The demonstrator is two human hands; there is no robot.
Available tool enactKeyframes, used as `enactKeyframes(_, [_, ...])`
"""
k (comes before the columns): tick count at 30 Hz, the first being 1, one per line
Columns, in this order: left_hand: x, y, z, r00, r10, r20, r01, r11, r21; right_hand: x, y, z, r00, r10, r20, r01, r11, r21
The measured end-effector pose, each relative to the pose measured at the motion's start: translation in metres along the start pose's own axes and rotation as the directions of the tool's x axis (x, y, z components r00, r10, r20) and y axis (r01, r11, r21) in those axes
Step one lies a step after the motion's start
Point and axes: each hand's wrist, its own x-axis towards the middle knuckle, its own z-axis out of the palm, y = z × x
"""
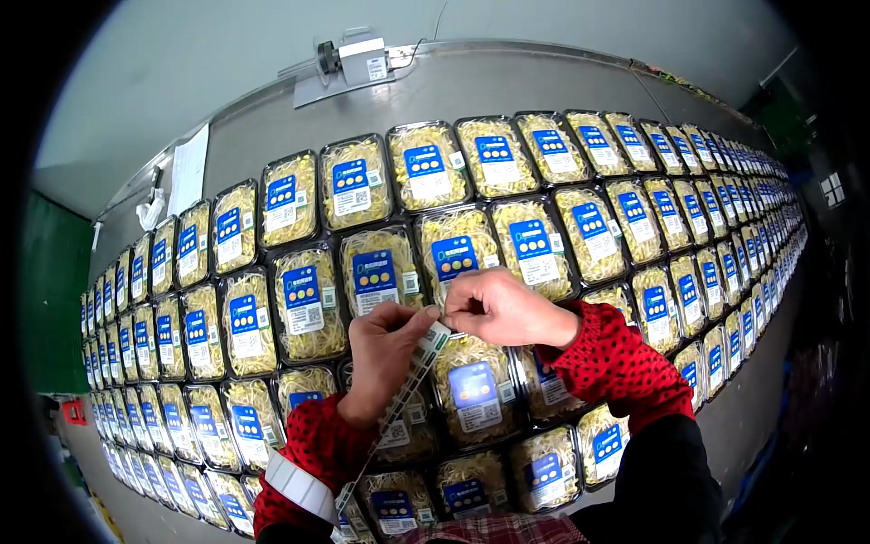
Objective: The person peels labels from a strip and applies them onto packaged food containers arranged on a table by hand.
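Observation:
My left hand (385, 355) is closed on a strip of small green and white stickers (426, 349), which hangs down along my left wrist. Close beside it, my right hand (503, 308) pinches at the strip's upper end; whether a sticker is between its fingertips is too small to tell. Both hands are above trays of bean sprouts. Below them sits a clear-lidded tray (473, 390) with a blue and white label. Another sprout tray (458, 245) lies just beyond my right hand. A white band of blank labels (299, 488) hangs by my left sleeve.
Rows of similar labelled trays (426, 168) cover much of the metal table (471, 82). At the back stands a small label machine (362, 62). White paper (188, 168) and a crumpled white item (150, 210) lie at the back left. A red object (74, 412) is at far left.

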Motion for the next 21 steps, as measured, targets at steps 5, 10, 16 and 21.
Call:
enactKeyframes(5, [0.002, -0.002, 0.015, 0.999, 0.037, 0.01, -0.037, 0.999, -0.013, -0.003, 0.004, -0.014, 0.998, -0.01, 0.06, 0.008, 1.0, 0.027])
enactKeyframes(10, [0.007, -0.003, 0.028, 0.992, 0.122, -0.006, -0.122, 0.992, 0.019, -0.012, 0.006, -0.014, 0.999, 0.049, -0.021, -0.049, 0.999, 0.011])
enactKeyframes(16, [0.004, -0.002, 0.046, 0.982, 0.187, 0.028, -0.189, 0.98, 0.063, -0.022, 0.024, -0.025, 0.988, -0.124, -0.091, 0.113, 0.987, -0.117])
enactKeyframes(21, [0.003, 0.014, 0.059, 0.999, 0.032, -0.031, -0.026, 0.986, 0.165, -0.029, 0.029, -0.034, 0.981, -0.137, -0.138, 0.122, 0.986, -0.111])
